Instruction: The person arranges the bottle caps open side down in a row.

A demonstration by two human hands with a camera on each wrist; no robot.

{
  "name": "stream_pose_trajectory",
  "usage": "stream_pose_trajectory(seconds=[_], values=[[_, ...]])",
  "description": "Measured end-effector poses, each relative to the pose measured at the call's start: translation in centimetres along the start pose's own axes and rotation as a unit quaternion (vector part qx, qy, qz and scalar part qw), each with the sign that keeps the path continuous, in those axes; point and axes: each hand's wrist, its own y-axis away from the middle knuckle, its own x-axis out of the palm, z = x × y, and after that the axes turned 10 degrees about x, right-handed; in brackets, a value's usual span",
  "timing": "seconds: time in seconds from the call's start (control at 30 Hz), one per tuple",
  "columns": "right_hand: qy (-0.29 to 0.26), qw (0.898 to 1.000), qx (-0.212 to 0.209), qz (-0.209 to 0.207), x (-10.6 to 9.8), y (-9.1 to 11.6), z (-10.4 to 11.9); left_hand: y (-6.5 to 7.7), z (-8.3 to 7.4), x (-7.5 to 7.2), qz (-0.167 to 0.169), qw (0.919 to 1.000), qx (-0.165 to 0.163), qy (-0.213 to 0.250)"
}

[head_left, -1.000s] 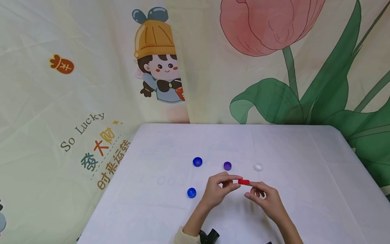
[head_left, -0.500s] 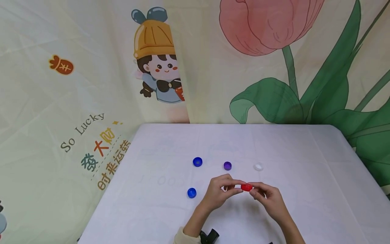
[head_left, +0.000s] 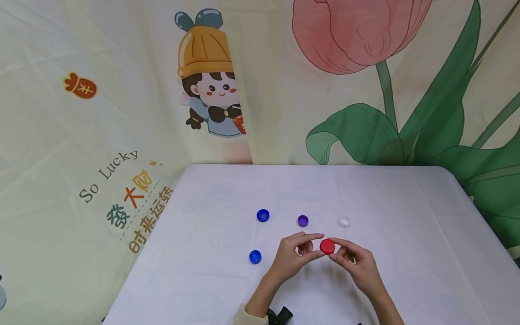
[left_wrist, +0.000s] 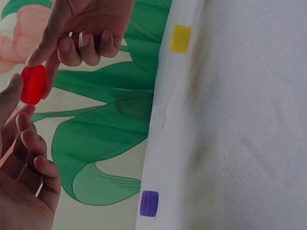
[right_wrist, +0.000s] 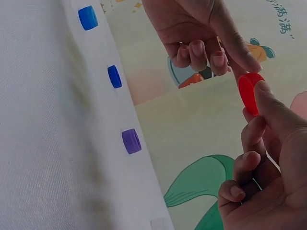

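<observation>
A round red bottle cap is up between both hands, its flat face turned toward the head camera. My right hand pinches it from the right with thumb and index finger. From the left, my left hand holds the cap's edge, thumb at the lower side and index fingertip at the upper side. In the left wrist view the red cap appears edge-on between the thumbs. The right wrist view has the red cap under the right thumb, the left thumb at its upper rim. Other fingers of both hands are curled in.
On the white table lie two blue caps, a purple cap and a whitish translucent cap. A yellow cap shows in the left wrist view. A printed curtain hangs behind the table.
The red cap has turned from edge-on to showing its flat round face. My right thumb, apart from it a second ago, now touches it. The other caps have stayed put.
</observation>
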Motion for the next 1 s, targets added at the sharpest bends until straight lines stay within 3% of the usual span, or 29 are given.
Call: stream_pose_trajectory(seconds=[0.2, 0.43, 0.6, 0.73, 1.0], values=[[0.008, 1.000, -0.003, 0.001, 0.0, 0.1, 1.1, 0.1, 0.4, 0.2, -0.005, 1.0000, 0.006, -0.001], [0.033, 0.999, -0.034, -0.027, 0.4, -0.1, 0.1, 1.3, 3.5, 1.3, -0.023, 0.9994, -0.009, -0.025], [0.047, 0.998, 0.010, -0.051, 1.0, -0.5, -2.4, 1.9, 4.5, 1.4, -0.032, 0.9982, -0.034, -0.037], [0.088, 0.994, 0.034, -0.061, 1.6, -0.7, -3.8, 2.4, 5.3, 1.6, -0.028, 0.9966, -0.054, -0.055], [0.176, 0.981, 0.079, -0.028, 2.2, -0.7, -5.4, 3.5, 7.2, 1.9, 0.016, 0.9896, -0.094, -0.108]])
